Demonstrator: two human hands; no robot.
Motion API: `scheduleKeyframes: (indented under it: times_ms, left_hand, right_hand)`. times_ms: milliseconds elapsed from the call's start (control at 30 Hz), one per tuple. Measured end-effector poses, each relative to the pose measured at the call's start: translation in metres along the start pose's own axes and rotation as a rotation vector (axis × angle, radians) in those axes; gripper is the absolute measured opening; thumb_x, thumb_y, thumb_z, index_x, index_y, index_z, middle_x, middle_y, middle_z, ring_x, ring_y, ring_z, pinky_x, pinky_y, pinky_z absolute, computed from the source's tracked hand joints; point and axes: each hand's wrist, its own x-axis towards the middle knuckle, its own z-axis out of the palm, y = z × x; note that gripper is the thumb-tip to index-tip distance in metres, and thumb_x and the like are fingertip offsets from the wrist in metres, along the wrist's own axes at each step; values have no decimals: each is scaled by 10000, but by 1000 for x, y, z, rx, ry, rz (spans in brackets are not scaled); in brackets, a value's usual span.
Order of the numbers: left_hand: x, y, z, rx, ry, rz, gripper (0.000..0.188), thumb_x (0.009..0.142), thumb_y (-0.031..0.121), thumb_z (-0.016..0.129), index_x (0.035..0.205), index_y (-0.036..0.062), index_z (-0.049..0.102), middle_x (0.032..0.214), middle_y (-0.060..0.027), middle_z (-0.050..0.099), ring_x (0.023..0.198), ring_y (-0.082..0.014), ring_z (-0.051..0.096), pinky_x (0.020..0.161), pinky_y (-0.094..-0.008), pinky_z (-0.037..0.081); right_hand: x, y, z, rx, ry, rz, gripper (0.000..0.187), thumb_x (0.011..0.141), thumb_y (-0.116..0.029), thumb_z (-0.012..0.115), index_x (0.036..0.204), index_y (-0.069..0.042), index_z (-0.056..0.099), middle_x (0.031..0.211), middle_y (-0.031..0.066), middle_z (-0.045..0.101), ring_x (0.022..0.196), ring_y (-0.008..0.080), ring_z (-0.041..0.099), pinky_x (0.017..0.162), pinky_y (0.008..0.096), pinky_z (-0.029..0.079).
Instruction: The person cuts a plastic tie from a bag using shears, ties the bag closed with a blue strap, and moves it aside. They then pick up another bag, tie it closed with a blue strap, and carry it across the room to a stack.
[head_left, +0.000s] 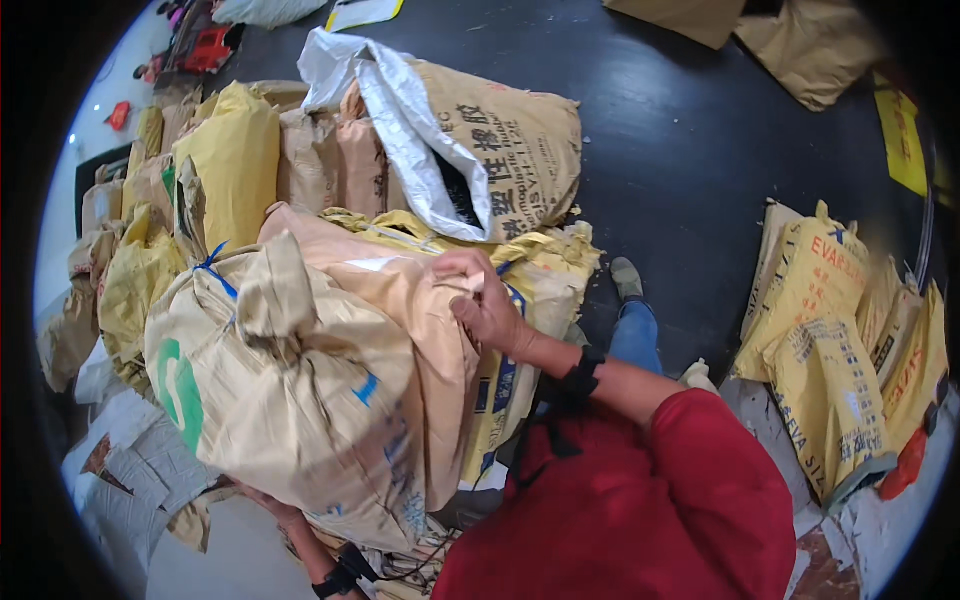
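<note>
A bulging beige sack (pixel 310 400) with green and blue marks leans in front of me, its neck tied with blue string (pixel 216 270). Beside it slumps a pinkish sack (pixel 440 370). My right hand (pixel 480 300) is closed on a fold near the top of that pinkish sack, thumb against curled fingers. Low on the left, my left hand (pixel 262 498) reaches to the underside of the beige sack, which hides its fingers. Beyond my right hand stands an open brown sack (pixel 530 150) with a silvery liner (pixel 400 130) and dark contents inside.
Rows of filled sacks, one of them yellow (pixel 235 160), stand at the far left. Several yellow printed sacks (pixel 830 350) are stacked at the right. Flattened paper (pixel 150 460) litters the floor at lower left. Dark flooring (pixel 680 150) stretches across the back.
</note>
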Motion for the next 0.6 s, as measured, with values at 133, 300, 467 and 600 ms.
scheduleKeyframes:
  times_ms: [133,300,467,600]
  left_hand:
    - [20,60,24,-141,-84,17,743,869,514,305,1355,-30,159,1419,-183,144,1318,-268,128,1056,-369,105]
    - [21,87,32,-83,-95,130,767,864,547,284,1356,-30,163,1415,-171,175,1309,-273,161,1054,-359,106]
    - [26,90,39,-123,-69,267,756,867,545,279,1343,-37,206,1403,-181,211,1307,-279,170,1057,-354,104]
    - [29,77,34,-131,-47,292,668,900,462,291,1341,-34,214,1403,-166,218,1310,-260,169,1060,-335,101]
  right_hand:
    - [-18,0,-77,49,-90,208,418,875,-353,482,1119,-14,456,1104,101,474,986,179,499,848,303,400]
    - [-45,-64,-202,-257,-49,475,252,914,-233,446,950,-15,568,803,40,590,694,88,543,650,219,457]
    - [-90,-119,-243,-786,0,525,190,880,-174,493,901,-2,571,772,33,578,718,86,546,632,211,446]
    - [-145,-116,-225,-673,-25,487,159,838,-177,536,868,-30,588,703,48,597,629,107,571,572,252,452]
